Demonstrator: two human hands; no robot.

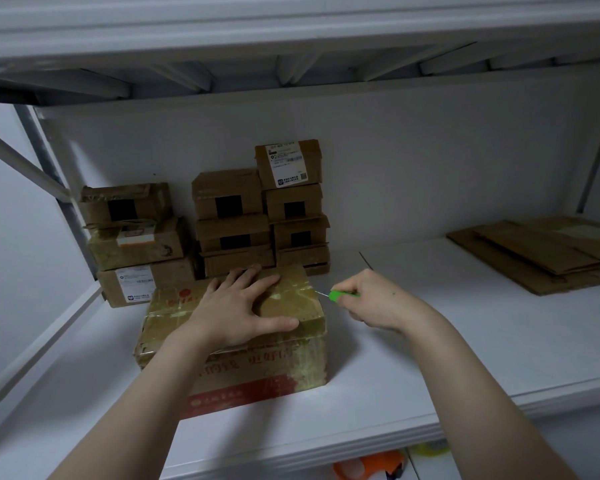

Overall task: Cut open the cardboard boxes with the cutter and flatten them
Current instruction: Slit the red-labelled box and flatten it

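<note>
A taped cardboard box (pixel 284 362) with red print stands on the white shelf (pixel 430 341) in front of me. My left hand (pixel 239 306) lies flat on its top, fingers spread, pressing down. My right hand (pixel 371 299) is closed around a green cutter (pixel 338 294) just right of the box. The cutter's thin blade points left and touches the box's upper right edge. Behind the box, several closed small cardboard boxes (pixel 232 216) are stacked against the back wall.
Flattened cardboard sheets (pixel 541 254) lie at the shelf's far right. An upper shelf (pixel 291 39) hangs low overhead. A slanted metal brace (pixel 21 161) stands at the left. Orange and yellow tape rolls (pixel 378 465) show below the shelf's front edge.
</note>
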